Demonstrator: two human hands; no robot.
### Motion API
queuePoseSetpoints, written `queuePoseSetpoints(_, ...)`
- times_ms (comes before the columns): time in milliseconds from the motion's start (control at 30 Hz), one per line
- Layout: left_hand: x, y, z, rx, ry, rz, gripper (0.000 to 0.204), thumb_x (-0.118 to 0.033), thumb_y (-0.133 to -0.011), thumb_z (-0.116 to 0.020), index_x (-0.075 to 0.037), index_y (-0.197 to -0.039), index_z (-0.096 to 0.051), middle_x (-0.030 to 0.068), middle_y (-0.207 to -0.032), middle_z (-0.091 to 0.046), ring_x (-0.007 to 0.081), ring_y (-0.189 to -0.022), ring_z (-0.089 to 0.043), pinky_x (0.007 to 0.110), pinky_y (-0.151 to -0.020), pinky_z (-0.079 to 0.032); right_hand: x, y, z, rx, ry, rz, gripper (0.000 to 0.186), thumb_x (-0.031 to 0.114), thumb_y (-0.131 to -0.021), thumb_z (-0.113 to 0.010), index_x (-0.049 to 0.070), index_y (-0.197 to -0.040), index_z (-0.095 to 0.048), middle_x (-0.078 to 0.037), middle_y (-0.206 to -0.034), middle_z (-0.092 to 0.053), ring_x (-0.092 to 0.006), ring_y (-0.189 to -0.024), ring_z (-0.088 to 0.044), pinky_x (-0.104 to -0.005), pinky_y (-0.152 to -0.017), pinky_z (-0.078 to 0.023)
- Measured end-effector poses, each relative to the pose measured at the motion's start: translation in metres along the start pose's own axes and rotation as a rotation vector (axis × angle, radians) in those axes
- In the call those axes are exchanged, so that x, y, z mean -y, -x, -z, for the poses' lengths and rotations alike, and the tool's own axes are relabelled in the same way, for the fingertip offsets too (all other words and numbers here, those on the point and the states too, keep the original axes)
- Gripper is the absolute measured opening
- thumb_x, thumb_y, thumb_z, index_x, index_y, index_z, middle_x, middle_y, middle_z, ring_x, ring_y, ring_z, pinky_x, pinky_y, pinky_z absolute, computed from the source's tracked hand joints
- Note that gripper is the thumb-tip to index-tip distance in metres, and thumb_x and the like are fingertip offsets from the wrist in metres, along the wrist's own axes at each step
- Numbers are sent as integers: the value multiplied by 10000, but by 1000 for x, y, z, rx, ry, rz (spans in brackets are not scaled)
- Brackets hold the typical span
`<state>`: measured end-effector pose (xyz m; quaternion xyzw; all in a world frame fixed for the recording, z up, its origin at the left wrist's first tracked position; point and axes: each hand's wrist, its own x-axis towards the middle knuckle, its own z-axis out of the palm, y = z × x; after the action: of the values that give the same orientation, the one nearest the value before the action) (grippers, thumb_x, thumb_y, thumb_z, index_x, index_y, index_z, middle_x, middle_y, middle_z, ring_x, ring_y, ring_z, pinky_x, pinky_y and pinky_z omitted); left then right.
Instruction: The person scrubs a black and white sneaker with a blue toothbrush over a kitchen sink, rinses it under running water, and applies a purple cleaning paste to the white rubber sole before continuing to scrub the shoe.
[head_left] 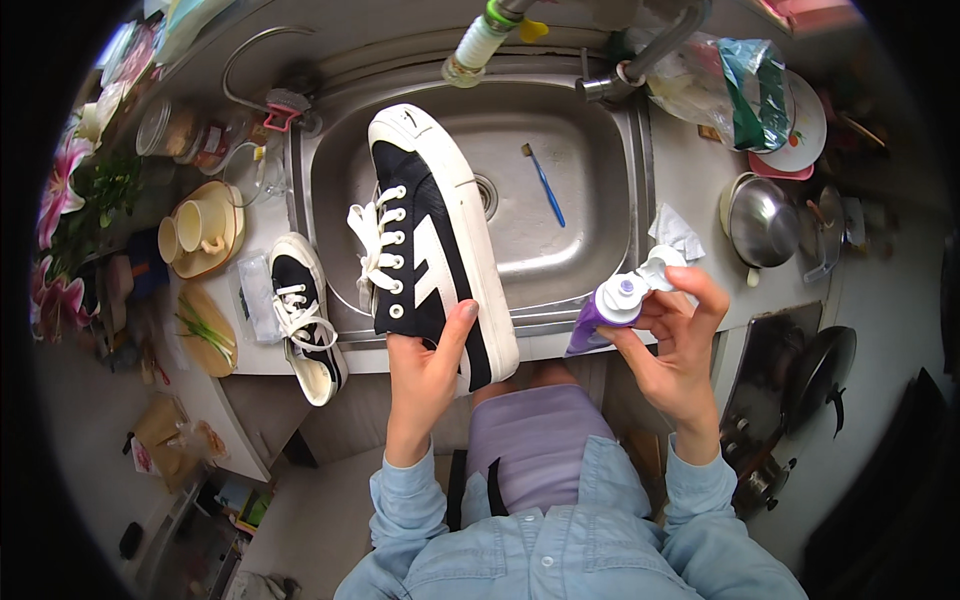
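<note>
My left hand (425,375) grips a black and white lace-up sneaker (428,240) by its heel, fingers inside the opening and thumb on the side. The shoe is held over the sink (335,150), toe pointing away from me. In my right hand (675,350) is a purple bottle (597,325) with a white flip-top cap (660,268), lid raised and nozzle showing. A blue toothbrush (545,188) lies on the sink's bottom. The matching sneaker (308,325) rests on the counter left of the sink, laces loose.
Left of the sink are yellow cups (203,222) on a plate and a cutting board (205,325) with green onions. A faucet (478,50) overhangs the sink's far edge. To the right stand a metal pot (760,222), a crumpled tissue (677,232) and a black pan (818,378).
</note>
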<state>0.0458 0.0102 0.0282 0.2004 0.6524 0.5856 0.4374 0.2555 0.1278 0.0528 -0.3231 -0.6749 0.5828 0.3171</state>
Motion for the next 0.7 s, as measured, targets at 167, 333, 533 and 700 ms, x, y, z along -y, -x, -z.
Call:
queuePoseSetpoints(167,-1,-2,-10,26,-17,-12,335,-93,-969,-678,56,-1260,-606,96,-1142,-690,144,-993,-656,289,-862,-526,7,0,7,-47,-87,-110,767,-204,-811,-659,114,-1358,-226,-192,-1164,-595,-267,-1048,-696,-380,-931,-599)
queuePoseSetpoints(333,-4,-4,-18,66,-50,2,336,-101,-972,-675,62,-1259,-609,103,-1143,-692,144,-1000,-656,290,-866,-526,0,8,13,-100,-99,-40,737,-205,-819,-656,112,-1349,-252,-187,-1171,-583,-259,-1047,-697,-375,-933,-603)
queuePoseSetpoints(533,-4,-6,-25,87,-85,-2,341,-99,-973,-674,57,-1268,-606,101,-1153,-688,143,-1009,-652,295,-879,-524,-3,14,20,-120,-80,-38,692,-195,-815,-673,86,-1366,-362,-133,-1226,-561,-236,-1062,-692,-366,-924,-607)
queuePoseSetpoints(700,-2,-6,-27,107,-89,-16,348,-96,-973,-673,55,-1278,-599,101,-1164,-682,142,-1018,-649,294,-884,-522,3,14,24,-100,-74,-105,691,-193,-816,-665,52,-1414,-421,-135,-1370,-541,-221,-1088,-686,-358,-942,-594)
